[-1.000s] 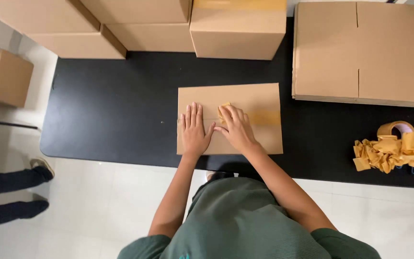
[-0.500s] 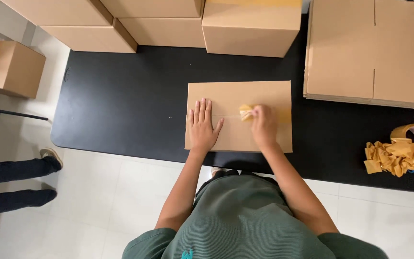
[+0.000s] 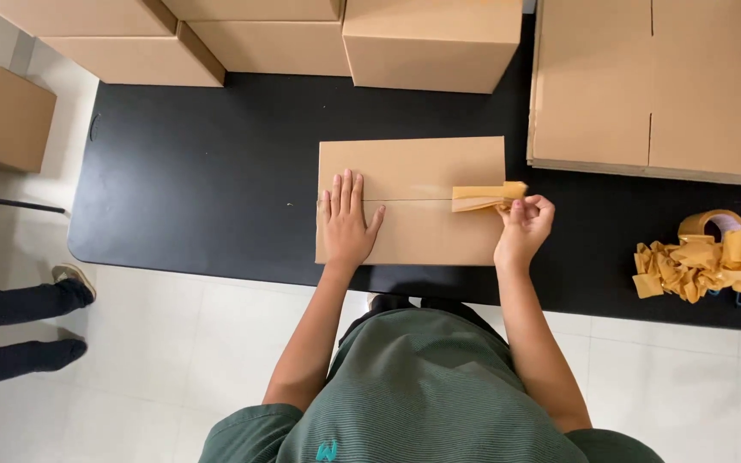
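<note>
Flat cardboard box (image 3: 411, 199) lay on the black worktop (image 3: 216, 180), near its front edge, directly before the person. Left hand (image 3: 346, 220) was pressed flat on the box's left half, fingers spread, grip released and holding nothing. Right hand (image 3: 522, 228) was at the box's right edge with the grip pinched shut on a strip of brown tape (image 3: 484, 196).

Progress, judged: the strip was lifted and folded back over the right end of the centre seam (image 3: 409, 201). From the left hand to the lifted strip the seam looked bare, so most of the tape seemed off the box. Whether the strip's end was attached to the right edge could not be made out.

A heap of crumpled tape scraps (image 3: 688, 267) and a tape roll (image 3: 713, 225) sat on the worktop, well apart to the right. More boxes (image 3: 430, 43) stood along the back.

Hidden or unclear: the box's underside; the left end of the seam beneath the left palm; the back boxes cut off by the frame top. Another person's legs (image 3: 19, 330) showed at left, cut off at the frame edge.
</note>
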